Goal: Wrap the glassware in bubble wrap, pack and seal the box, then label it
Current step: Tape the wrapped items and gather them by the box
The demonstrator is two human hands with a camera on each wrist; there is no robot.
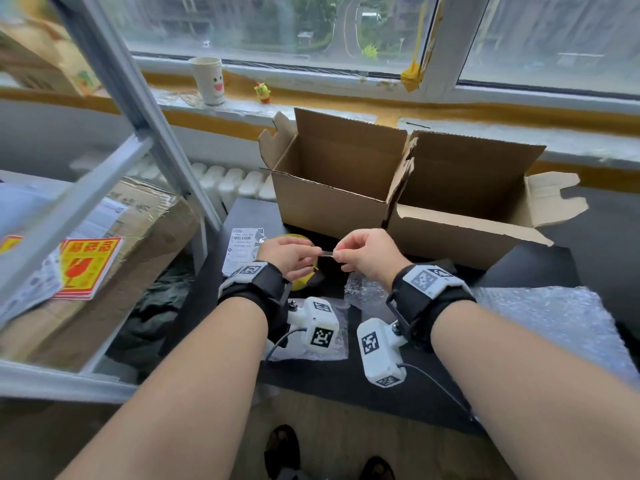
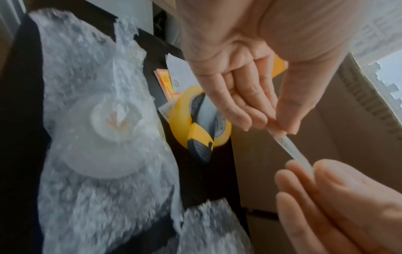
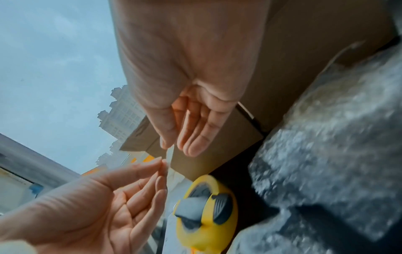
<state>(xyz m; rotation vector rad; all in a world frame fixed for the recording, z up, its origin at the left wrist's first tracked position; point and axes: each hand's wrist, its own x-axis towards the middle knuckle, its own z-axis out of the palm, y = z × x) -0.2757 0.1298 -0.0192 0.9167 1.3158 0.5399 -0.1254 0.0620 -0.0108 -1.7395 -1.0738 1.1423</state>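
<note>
Both hands hover in front of the open cardboard box (image 1: 332, 202). Between them they stretch a short strip of clear tape (image 1: 327, 253): my left hand (image 1: 316, 252) pinches one end, my right hand (image 1: 338, 255) the other. The left wrist view shows the tape (image 2: 291, 147) between thumb and fingertips of each hand. A round piece of glassware (image 2: 104, 137) lies covered in bubble wrap (image 2: 91, 197) on the black table. In the head view the wrist cameras hide it. A yellow tape dispenser (image 2: 200, 123) sits below my left hand.
A white shipping label (image 1: 242, 249) lies left of the dispenser. More bubble wrap (image 1: 540, 317) spreads over the table's right side. Red and yellow fragile stickers (image 1: 86, 268) rest on a taped carton behind a metal shelf frame (image 1: 114, 181). A paper cup (image 1: 207, 79) stands on the windowsill.
</note>
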